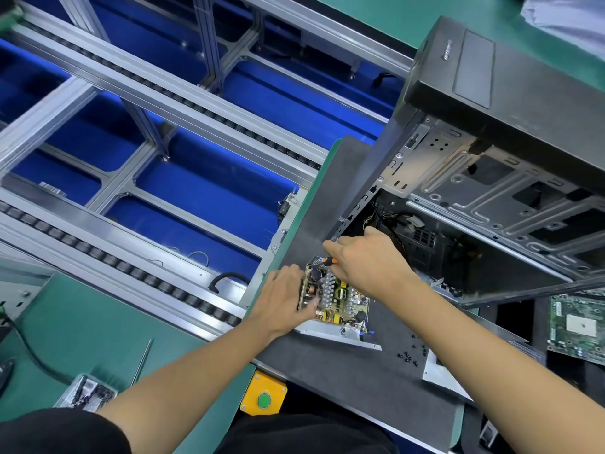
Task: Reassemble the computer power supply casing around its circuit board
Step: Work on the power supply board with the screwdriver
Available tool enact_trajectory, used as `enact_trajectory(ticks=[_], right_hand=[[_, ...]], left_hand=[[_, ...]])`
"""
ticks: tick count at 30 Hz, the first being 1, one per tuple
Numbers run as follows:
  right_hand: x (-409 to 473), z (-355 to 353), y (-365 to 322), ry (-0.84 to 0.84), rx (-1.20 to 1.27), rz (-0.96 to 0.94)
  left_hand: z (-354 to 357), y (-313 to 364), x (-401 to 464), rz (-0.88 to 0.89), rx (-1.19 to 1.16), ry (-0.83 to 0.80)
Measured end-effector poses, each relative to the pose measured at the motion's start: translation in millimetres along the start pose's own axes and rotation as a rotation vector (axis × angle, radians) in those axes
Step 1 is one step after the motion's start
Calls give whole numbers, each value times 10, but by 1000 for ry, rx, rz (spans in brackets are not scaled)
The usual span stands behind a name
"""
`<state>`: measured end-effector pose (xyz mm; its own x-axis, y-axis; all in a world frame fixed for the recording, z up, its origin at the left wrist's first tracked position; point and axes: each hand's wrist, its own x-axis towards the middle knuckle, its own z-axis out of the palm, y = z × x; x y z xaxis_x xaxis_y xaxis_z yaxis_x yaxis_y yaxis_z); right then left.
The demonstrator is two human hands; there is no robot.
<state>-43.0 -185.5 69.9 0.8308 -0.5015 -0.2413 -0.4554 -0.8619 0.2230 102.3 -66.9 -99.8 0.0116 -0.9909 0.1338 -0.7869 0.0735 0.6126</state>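
Two bare hands work over the power supply circuit board, which sits in its open metal casing tray on the dark mat. Fingers of the left hand lie fairly straight and close together, pressing on the board's near-left edge beside a black capacitor. Fingers of the right hand curl round an orange-handled screwdriver; its tip is hidden beneath the knuckles. Small black screws lie scattered below the right wrist. Beyond the right fingers stands an open computer case, its interior dark and hard to make out.
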Motion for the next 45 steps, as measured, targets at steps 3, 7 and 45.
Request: enact_trajectory(ticks=[3,7,45], right_hand=[[7,-10,-14,12,-7,-10],[26,-6,-17,7,-2,-13],[46,-192,-25,-6,9,-26]], left_hand=[[43,52,-91,-253,-115,72],[85,183,-57,-338,-129,52],[-144,-2,95,-387,-473,139]])
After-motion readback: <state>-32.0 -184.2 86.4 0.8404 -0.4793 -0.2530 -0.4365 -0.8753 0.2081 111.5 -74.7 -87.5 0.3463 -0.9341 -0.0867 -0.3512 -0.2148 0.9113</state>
